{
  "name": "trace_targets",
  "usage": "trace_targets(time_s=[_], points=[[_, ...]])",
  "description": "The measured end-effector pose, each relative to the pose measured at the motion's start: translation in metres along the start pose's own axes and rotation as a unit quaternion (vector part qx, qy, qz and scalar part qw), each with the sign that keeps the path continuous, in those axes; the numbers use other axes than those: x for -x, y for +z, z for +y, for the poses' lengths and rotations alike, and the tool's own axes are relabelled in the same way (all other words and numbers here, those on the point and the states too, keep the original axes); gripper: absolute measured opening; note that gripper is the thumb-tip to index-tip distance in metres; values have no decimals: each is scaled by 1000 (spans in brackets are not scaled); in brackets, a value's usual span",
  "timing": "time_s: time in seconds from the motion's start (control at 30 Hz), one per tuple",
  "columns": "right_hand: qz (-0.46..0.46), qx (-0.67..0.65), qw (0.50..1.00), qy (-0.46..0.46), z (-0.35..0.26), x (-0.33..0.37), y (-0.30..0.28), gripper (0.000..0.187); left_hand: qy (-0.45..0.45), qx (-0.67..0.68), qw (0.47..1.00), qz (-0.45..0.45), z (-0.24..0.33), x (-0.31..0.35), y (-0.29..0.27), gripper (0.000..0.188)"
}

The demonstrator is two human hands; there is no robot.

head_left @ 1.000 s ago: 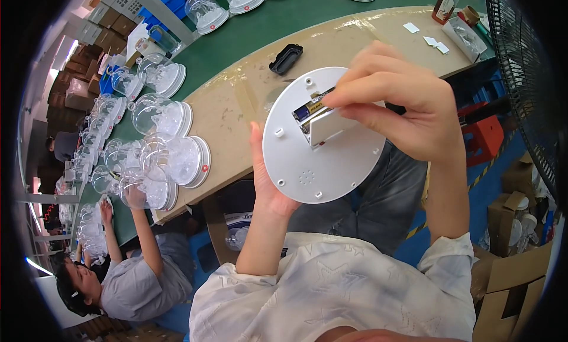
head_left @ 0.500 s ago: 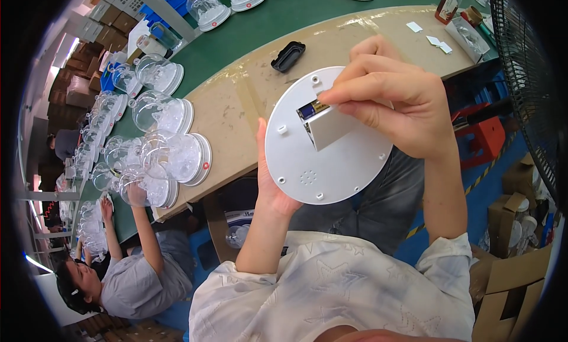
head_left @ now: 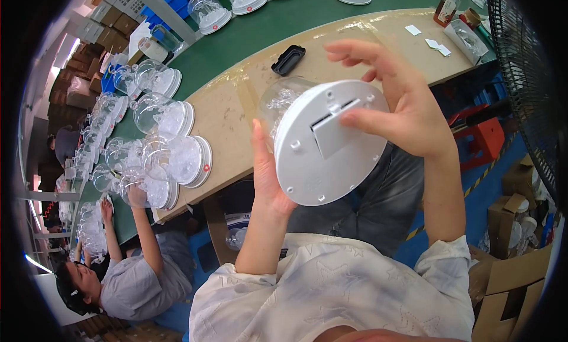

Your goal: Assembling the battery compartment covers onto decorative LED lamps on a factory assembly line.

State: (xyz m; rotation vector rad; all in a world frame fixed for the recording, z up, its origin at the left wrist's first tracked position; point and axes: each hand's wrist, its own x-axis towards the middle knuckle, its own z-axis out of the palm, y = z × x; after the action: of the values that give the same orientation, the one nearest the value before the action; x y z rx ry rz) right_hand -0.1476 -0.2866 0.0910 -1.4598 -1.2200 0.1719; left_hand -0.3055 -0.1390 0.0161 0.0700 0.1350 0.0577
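Note:
A clear dome (head_left: 273, 108) on a round white base (head_left: 322, 176) is tipped over in front of me, its underside facing up toward me. My left hand (head_left: 271, 185) holds it from the left, thumb up along the side and the other fingers hidden behind. A white battery cover (head_left: 331, 138) lies over the compartment in the base, a dark gap along its edges. The thumb of my right hand (head_left: 408, 102) rests on the cover, while its other fingers are spread above the rim, off the base.
Several similar domes (head_left: 177, 159) stand along the green bench (head_left: 248, 40) at left and back. A black tray (head_left: 289, 59) and white pieces (head_left: 438, 47) lie on the brown board (head_left: 228, 126). A co-worker (head_left: 139, 283) sits at left; a black fan (head_left: 523, 76) stands at right.
The cover has swung down over the batteries, which no longer show. My right fingers have spread from their pinch. The base has tilted, bringing the dome into sight.

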Motion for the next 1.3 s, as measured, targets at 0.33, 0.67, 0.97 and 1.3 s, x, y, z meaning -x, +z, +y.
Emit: trace_targets(time_s=[0.33,0.67,0.97,1.3], points=[[-116,-195,970,85,20,20,-3,53,86,-187,978,28,7,-11,3,82],[-47,-165,976,130,19,27,10,50,66,-182,981,29,6,-10,2,85],[24,-71,995,66,48,28,18,53,51,-196,979,5,26,-42,-11,83],[289,-112,902,302,153,183,23,22,633,-602,460,158,217,-220,-21,121]])
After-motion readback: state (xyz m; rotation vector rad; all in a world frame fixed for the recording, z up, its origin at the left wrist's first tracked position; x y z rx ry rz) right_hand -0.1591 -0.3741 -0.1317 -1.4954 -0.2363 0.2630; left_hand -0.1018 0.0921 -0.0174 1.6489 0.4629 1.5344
